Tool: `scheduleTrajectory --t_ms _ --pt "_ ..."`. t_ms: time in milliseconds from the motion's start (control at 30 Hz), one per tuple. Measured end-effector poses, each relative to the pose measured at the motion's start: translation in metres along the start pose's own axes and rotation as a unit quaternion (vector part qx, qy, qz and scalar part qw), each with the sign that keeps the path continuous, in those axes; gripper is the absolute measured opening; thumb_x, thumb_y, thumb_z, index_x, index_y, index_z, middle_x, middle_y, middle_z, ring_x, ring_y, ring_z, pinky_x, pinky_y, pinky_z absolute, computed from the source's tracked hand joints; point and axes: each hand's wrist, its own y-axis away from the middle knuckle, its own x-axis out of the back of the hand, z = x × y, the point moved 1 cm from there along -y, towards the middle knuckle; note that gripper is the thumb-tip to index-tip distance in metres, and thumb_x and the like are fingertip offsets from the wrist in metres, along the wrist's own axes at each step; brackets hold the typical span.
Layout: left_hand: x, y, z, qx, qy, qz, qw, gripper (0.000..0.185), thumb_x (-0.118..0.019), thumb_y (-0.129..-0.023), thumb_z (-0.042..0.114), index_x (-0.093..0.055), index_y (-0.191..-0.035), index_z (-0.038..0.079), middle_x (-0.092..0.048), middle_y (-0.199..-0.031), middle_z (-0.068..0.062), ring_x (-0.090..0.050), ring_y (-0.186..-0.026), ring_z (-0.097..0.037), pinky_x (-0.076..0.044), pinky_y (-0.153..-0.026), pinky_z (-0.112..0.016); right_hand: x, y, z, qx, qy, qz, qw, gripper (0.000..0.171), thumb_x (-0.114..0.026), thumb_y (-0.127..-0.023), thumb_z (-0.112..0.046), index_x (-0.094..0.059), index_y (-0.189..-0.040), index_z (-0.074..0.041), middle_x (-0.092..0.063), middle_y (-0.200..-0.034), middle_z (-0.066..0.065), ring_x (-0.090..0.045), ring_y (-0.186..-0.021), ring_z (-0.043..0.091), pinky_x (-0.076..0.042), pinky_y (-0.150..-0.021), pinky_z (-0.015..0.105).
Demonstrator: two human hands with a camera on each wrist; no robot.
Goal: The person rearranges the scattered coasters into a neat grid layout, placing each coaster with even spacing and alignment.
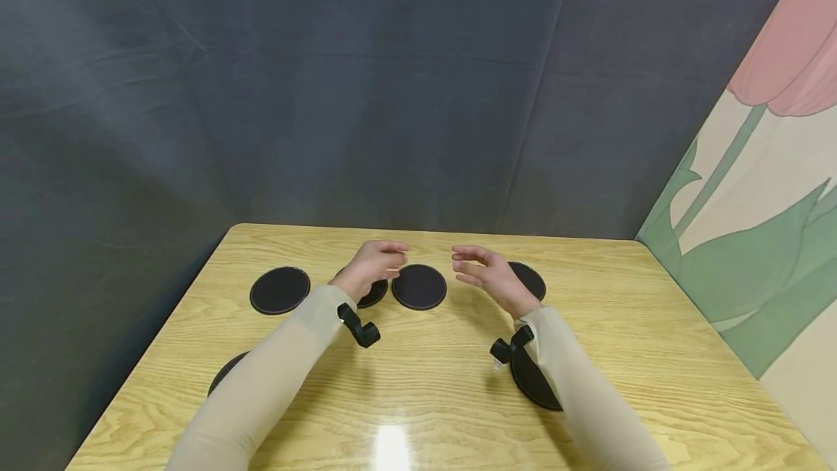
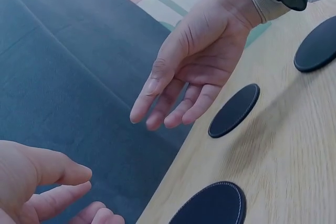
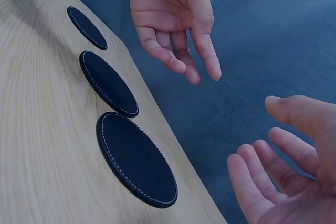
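Observation:
Both hands hover over the far part of a wooden table, palms facing each other with a gap between. My left hand (image 1: 375, 265) is nearest a round black coaster (image 1: 373, 295) partly covered by it and a second coaster (image 1: 420, 287) in the middle. Its fingers are relaxed and hold nothing. My right hand (image 1: 489, 275) mirrors it, fingers loosely bent with nothing in them, in front of another coaster (image 1: 528, 280). In the right wrist view, white stitching runs round the edge of a coaster (image 3: 137, 159), and the one beside it lies right at its rim.
One coaster (image 1: 280, 290) lies at the far left of the table (image 1: 431, 384). Sleeves partly hide a coaster (image 1: 225, 373) at the near left and one (image 1: 532, 380) at the right. A dark curtain (image 1: 392, 93) hangs behind; a tulip-patterned wall (image 1: 752, 238) stands at the right.

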Motion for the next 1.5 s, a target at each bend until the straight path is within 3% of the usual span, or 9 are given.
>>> scheduleTrajectory --t_ms 233,500,800,967,1167,1367,1500 --pt "-0.017 0.000 0.007 0.002 -0.002 -0.035 0.9994 0.036 -0.056 -0.095 0.005 -0.058 -0.131 0.003 -0.058 -0.129 -0.019 -0.055 -0.121 -0.031 -0.049 -0.100 -0.041 0.012 0.013 -0.002 0.011 0.001 -0.004 1.000 0.055 -0.064 -0.094 -0.019 -0.044 -0.142 -0.002 -0.046 -0.137 0.017 -0.054 -0.119 0.022 -0.052 -0.094 0.025" --pt "-0.037 -0.004 0.008 0.000 0.008 -0.062 0.9980 0.035 -0.057 -0.095 0.005 -0.059 -0.130 0.003 -0.057 -0.130 -0.018 -0.056 -0.121 -0.030 -0.049 -0.099 -0.040 0.030 0.025 -0.004 0.017 0.012 0.003 1.000 0.057 -0.065 -0.094 -0.021 -0.042 -0.143 -0.003 -0.041 -0.141 0.024 -0.053 -0.119 0.025 -0.052 -0.092 0.023" --pt "-0.063 -0.015 0.017 -0.012 0.016 -0.072 0.9972 0.035 -0.059 -0.095 0.007 -0.060 -0.129 0.005 -0.057 -0.132 -0.014 -0.055 -0.122 -0.029 -0.048 -0.101 -0.043 0.057 0.034 0.001 0.029 0.023 0.012 0.999 0.057 -0.063 -0.095 -0.019 -0.039 -0.145 -0.002 -0.046 -0.135 0.016 -0.059 -0.108 0.007 -0.053 -0.092 0.025" --pt "-0.079 -0.024 0.017 -0.021 0.031 -0.080 0.9961 0.036 -0.060 -0.093 0.006 -0.059 -0.130 0.005 -0.056 -0.134 -0.013 -0.056 -0.122 -0.029 -0.045 -0.104 -0.042 0.077 0.038 0.006 0.039 0.033 0.019 0.998 0.057 -0.061 -0.096 -0.019 -0.037 -0.145 0.000 -0.046 -0.133 0.014 -0.059 -0.108 0.004 -0.054 -0.090 0.025" --pt "-0.096 -0.035 0.012 -0.012 0.055 -0.063 0.9964 0.039 -0.063 -0.091 0.007 -0.060 -0.130 0.009 -0.058 -0.126 -0.011 -0.059 -0.116 -0.026 -0.047 -0.103 -0.038 0.107 0.041 0.015 0.040 0.052 0.035 0.997 0.057 -0.055 -0.100 -0.021 -0.033 -0.148 0.001 -0.042 -0.136 0.020 -0.059 -0.107 0.004 -0.053 -0.091 0.028" --pt "-0.109 -0.045 0.003 -0.009 0.075 -0.056 0.9956 0.041 -0.065 -0.090 0.009 -0.060 -0.131 0.009 -0.057 -0.128 -0.013 -0.057 -0.119 -0.027 -0.044 -0.105 -0.042 0.133 0.050 0.028 0.016 0.076 0.056 0.995 0.059 -0.054 -0.100 -0.026 -0.032 -0.148 0.001 -0.049 -0.124 0.001 -0.058 -0.109 0.006 -0.049 -0.100 0.042" --pt "-0.118 -0.049 -0.002 -0.002 0.089 -0.067 0.9937 0.046 -0.065 -0.090 0.011 -0.056 -0.135 0.008 -0.053 -0.137 -0.015 -0.051 -0.127 -0.031 -0.040 -0.109 -0.046 0.145 0.056 0.036 0.006 0.088 0.062 0.994 0.059 -0.054 -0.100 -0.027 -0.033 -0.147 0.001 -0.051 -0.120 -0.004 -0.058 -0.106 0.002 -0.051 -0.097 0.040"
